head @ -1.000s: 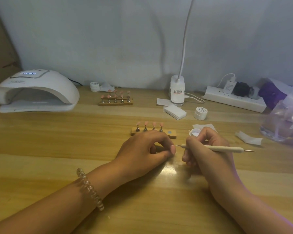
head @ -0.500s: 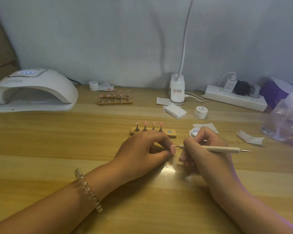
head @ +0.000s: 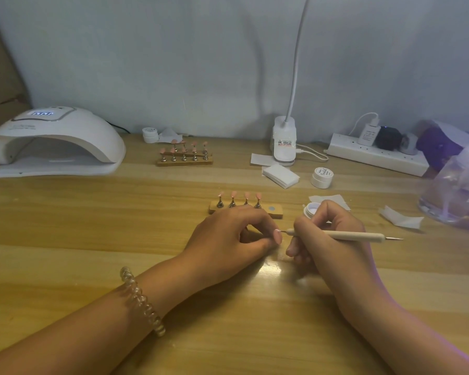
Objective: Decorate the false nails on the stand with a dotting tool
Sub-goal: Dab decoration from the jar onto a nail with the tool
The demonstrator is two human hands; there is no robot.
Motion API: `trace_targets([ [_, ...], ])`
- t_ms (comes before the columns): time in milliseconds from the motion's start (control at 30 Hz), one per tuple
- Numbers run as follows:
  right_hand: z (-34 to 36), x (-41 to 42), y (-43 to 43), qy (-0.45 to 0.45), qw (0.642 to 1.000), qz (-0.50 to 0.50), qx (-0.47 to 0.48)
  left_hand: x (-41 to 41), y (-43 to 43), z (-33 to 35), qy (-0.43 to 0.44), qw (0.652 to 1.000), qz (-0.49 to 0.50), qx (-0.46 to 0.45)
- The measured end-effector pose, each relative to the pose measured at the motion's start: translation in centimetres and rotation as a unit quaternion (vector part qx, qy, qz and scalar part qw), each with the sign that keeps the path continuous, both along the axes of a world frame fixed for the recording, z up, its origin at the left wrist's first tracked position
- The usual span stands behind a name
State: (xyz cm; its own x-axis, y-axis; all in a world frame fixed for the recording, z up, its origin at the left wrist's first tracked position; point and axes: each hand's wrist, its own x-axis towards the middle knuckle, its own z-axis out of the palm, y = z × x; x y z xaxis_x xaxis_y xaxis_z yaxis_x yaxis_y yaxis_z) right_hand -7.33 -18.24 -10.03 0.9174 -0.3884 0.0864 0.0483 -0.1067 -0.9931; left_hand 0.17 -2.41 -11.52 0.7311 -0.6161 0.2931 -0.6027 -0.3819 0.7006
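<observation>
A small wooden stand (head: 275, 211) in the middle of the table carries several pink false nails on metal holders, with one spot at its right end bare. Just in front of it my left hand (head: 228, 239) pinches one pink false nail (head: 277, 236); whatever carries the nail is hidden in my fingers. My right hand (head: 328, 239) grips a cream dotting tool (head: 352, 235) like a pen, its left tip touching that nail. An open white gel pot (head: 310, 209) sits just behind my right hand.
A second stand (head: 184, 161) of pink nails stands further back. A white nail lamp (head: 52, 143) is at the left, a desk lamp base (head: 283, 143), wipes (head: 280, 175) and a closed pot (head: 322, 178) at the back, a power strip (head: 377, 155) and clear bag (head: 455, 182) at right.
Both hands have stayed almost in place. The tool's tip has come in to touch the nail held in my left hand.
</observation>
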Motion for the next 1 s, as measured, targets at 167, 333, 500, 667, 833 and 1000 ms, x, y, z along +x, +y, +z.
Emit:
trace_targets([
  [167, -0.1, 0.0, 0.0, -0.001, 1.000, -0.004, 0.000, 0.0, 0.0, 0.1, 0.001, 1.000, -0.003, 0.002],
  [333, -0.2, 0.0, -0.1, -0.007, 1.000, -0.008, -0.001, -0.1, 0.0, 0.0, -0.002, 1.000, 0.000, 0.001],
  [500, -0.3, 0.0, 0.0, -0.018, 1.000, -0.014, 0.007, -0.1, 0.0, 0.1, 0.004, 1.000, -0.001, -0.002],
  [667, 0.1, -0.1, -0.4, -0.127, 0.989, -0.078, 0.013, -0.1, 0.1, 0.1, 0.009, 1.000, -0.003, 0.003],
  [833, 0.6, 0.3, -2.7, -0.154, 0.974, -0.150, -0.070, -0.1, 0.1, 0.0, 0.006, 1.000, -0.001, 0.002],
  [1000, -0.4, 1.2, -4.4, -0.086, 0.963, -0.175, -0.188, -0.1, 0.1, 0.1, 0.009, 1.000, -0.005, 0.001],
])
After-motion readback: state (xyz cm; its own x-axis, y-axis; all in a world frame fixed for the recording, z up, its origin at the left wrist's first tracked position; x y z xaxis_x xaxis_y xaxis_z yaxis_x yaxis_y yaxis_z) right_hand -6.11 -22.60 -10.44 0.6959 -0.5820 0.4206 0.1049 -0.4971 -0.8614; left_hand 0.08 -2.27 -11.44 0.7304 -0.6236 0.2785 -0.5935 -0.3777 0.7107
